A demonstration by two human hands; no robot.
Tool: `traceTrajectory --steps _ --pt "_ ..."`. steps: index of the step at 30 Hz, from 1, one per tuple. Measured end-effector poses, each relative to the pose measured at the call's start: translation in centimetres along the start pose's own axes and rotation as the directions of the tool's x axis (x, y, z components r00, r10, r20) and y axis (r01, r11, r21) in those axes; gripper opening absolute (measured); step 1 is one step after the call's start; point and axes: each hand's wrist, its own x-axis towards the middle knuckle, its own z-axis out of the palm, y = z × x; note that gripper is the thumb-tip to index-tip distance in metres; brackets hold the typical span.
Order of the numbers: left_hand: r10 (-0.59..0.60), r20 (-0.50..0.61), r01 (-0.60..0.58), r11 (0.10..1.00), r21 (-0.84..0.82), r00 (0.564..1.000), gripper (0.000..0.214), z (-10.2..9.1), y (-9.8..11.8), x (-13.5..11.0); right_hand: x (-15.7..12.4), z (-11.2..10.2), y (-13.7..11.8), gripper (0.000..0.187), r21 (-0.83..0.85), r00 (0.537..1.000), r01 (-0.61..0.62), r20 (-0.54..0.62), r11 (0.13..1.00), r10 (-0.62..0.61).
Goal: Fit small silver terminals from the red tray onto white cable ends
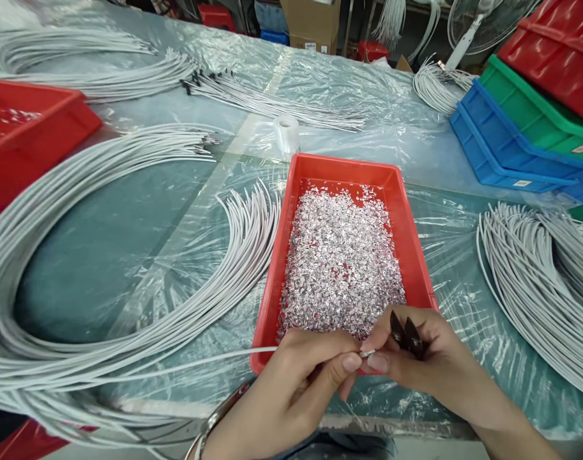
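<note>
white cable (176,367): head view; one strand is lifted off the table, with its stripped end held over the near rim of the red tray (348,167)
cable axis: nearly level, laid left to right; the free length trails left from the grip, toward the large cable bundle (56,211); the end is pointed right
left hand (291,390): closed on the white cable just behind the end, pinched between thumb and forefinger; a bangle (214,418) is seen at the wrist
right hand (430,364): thumb and forefinger are closed on the very tip, touching the left fingertips; a small dark-handled tool (406,335) is tucked between the fingers; its working end is hidden
nearer hand: both are met at the end; the tip itself is taken by the right, the body by the left
foil scraps (341,255): heaped in the red tray, just beyond and below the grip
second bundle (535,275): laid well apart, on the right
tape roll (286,131): stood behind the tray's far rim
</note>
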Motion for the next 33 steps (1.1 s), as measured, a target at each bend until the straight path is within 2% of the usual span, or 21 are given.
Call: traceTrajectory --steps 5,15,29,33 --pt "-0.015 0.026 0.015 1.000 -0.023 1.000 0.032 0.0 0.0 -0.1 0.0 -0.2 -0.1 0.013 0.000 1.000 -0.016 0.023 1.000 0.016" --pt "-0.001 0.052 0.005 0.998 -0.066 0.999 0.030 -0.3 0.3 0.2 0.7 -0.3 0.0 0.013 0.145 0.992 -0.008 0.123 0.989 -0.010" --pt "-0.019 0.063 0.028 0.990 -0.140 0.998 0.030 -0.4 0.2 0.2 1.0 -0.1 -0.5 0.011 0.228 0.989 -0.038 0.151 0.973 0.004" --pt "-0.037 0.083 0.050 0.985 -0.167 0.996 0.031 -0.4 0.3 0.1 1.0 -0.2 -0.2 0.012 0.199 0.987 -0.091 0.150 0.976 0.061"
